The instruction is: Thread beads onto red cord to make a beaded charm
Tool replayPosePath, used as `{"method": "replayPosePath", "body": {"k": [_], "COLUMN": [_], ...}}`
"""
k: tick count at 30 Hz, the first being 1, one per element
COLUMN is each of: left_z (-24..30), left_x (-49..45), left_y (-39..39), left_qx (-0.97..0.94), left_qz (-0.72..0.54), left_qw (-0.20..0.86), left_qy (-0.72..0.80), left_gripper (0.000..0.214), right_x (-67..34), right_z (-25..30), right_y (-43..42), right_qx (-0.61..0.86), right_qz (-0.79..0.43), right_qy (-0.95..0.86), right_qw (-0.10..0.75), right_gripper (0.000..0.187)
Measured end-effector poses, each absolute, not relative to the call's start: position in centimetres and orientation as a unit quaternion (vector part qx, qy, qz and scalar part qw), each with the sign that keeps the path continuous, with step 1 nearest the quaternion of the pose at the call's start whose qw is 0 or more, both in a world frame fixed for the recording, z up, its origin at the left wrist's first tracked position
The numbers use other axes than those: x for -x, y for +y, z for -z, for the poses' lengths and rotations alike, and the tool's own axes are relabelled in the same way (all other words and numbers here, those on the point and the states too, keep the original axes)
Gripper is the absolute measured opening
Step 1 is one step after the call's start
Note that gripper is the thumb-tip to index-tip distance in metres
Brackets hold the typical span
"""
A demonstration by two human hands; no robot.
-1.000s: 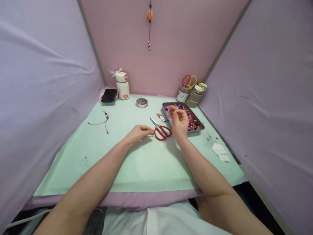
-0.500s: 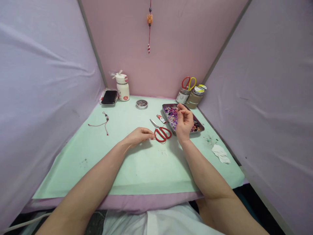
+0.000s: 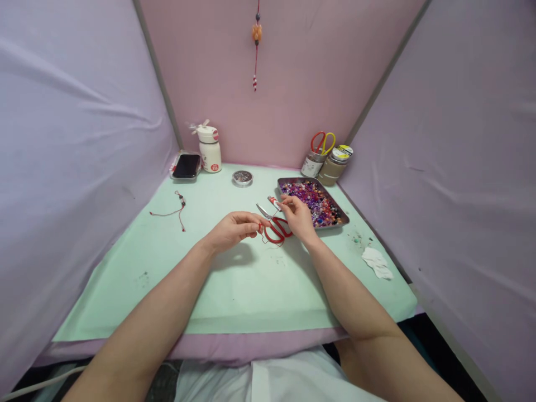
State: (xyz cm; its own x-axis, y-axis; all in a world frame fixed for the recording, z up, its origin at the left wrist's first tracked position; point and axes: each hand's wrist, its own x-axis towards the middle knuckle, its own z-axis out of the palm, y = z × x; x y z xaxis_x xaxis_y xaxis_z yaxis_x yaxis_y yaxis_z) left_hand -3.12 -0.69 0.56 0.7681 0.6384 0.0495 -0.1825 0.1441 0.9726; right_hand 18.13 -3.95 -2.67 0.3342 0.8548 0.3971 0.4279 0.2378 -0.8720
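My left hand point(image 3: 232, 229) hovers just above the green mat point(image 3: 234, 279), its fingers pinched on a thin red cord point(image 3: 264, 233) that loops down beside the red-handled scissors point(image 3: 274, 226). Close to its right, my right hand point(image 3: 296, 215) has thumb and fingers pinched together on something too small to make out. It sits above the scissors' handles. A metal tray of mixed purple, pink and dark beads point(image 3: 340, 211) lies just right of that hand.
A small red and white tube point(image 3: 273, 201) lies by the tray. Further back stand a round tin point(image 3: 243, 177), a white bottle point(image 3: 209, 149), a phone point(image 3: 186, 166) and two jars point(image 3: 330, 162) with scissors. A finished red cord piece point(image 3: 176, 209) lies left; white scraps point(image 3: 378, 263) lie right.
My right hand has come back from over the bead tray to the left, meeting my left hand above the scissors. My left hand has lifted slightly, with the red cord now showing.
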Motion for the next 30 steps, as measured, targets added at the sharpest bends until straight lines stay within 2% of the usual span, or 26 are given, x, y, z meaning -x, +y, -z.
{"method": "replayPosePath", "body": {"k": [3,5,9,12,16,20,26,30], "left_z": [0.0,0.4,0.9,1.1,1.0,1.4,1.7,1.5], "left_x": [2.7,2.4,1.9,1.7,1.6,1.5,1.6,1.5], "left_y": [-0.5,-0.3,0.1,0.1,-0.2,-0.2,0.0,-0.2], "left_qx": [-0.555,-0.535,-0.546,-0.590,-0.627,-0.637,-0.646,-0.642], "left_qz": [-0.309,-0.328,-0.341,-0.343,-0.348,-0.354,-0.353,-0.347], "left_qw": [0.740,0.739,0.700,0.643,0.592,0.582,0.565,0.572], "left_qy": [0.220,0.246,0.309,0.348,0.368,0.361,0.372,0.375], "left_gripper": [0.022,0.025,0.029,0.032,0.034,0.035,0.030,0.026], "right_x": [-18.2,-18.2,-17.7,-16.3,-13.8,-12.5,-13.0,-13.1], "right_z": [2.7,2.6,2.0,1.9,2.5,3.0,2.4,2.3], "right_y": [-4.1,-4.2,-4.6,-4.9,-5.1,-5.2,-5.2,-5.5], "right_qx": [0.602,0.620,0.636,0.580,0.463,0.409,0.425,0.461], "right_qz": [-0.149,-0.098,-0.032,-0.133,-0.403,-0.554,-0.628,-0.567], "right_qy": [-0.550,-0.543,-0.515,-0.503,-0.409,-0.316,-0.261,-0.350], "right_qw": [0.560,0.558,0.574,0.627,0.675,0.652,0.597,0.586], "right_gripper": [0.013,0.019,0.019,0.015,0.014,0.015,0.022,0.021]}}
